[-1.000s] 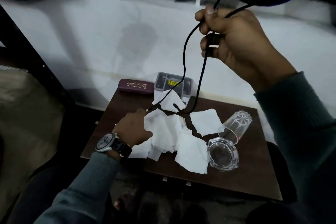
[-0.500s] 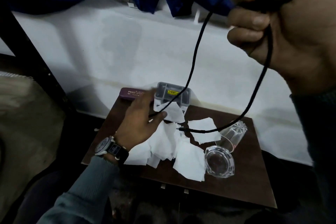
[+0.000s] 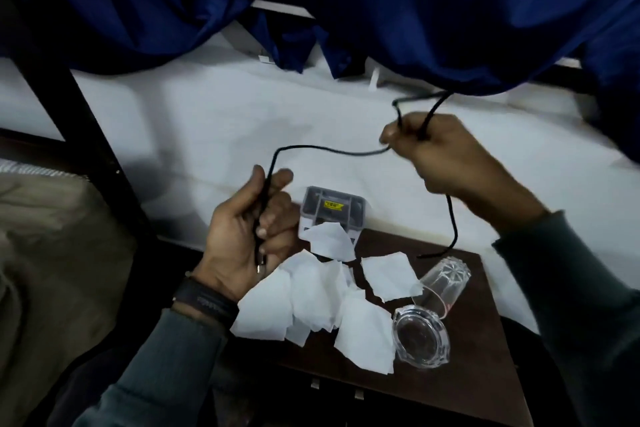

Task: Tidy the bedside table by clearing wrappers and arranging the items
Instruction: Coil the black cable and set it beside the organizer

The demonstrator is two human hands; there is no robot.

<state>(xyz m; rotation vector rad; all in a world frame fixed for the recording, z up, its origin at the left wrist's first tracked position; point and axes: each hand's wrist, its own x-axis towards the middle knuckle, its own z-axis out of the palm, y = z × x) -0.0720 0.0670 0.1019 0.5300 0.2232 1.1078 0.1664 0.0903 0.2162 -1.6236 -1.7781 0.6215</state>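
Stretching sideways between the two hands, a thin black cable (image 3: 332,150) is held up above the dark brown tabletop (image 3: 460,388). One end is gripped in the left hand (image 3: 242,239), whose fingers (image 3: 273,218) are curled shut around it, and that part runs up and down through the fist with its plug at the bottom. The other part is pinched by the closed fingers of the right hand (image 3: 446,156), and a loose length hangs down from it toward the tabletop. White paper scraps (image 3: 311,295) are spread in a messy pile on the middle of the tabletop. At the back edge of the tabletop a small grey box (image 3: 332,210) with a yellow label is seen. A clear drinking glass (image 3: 443,284) is lying on its side to the right of the scraps, its open mouth pointing forward. Just in front of it a clear glass ashtray (image 3: 420,338) is set flat.
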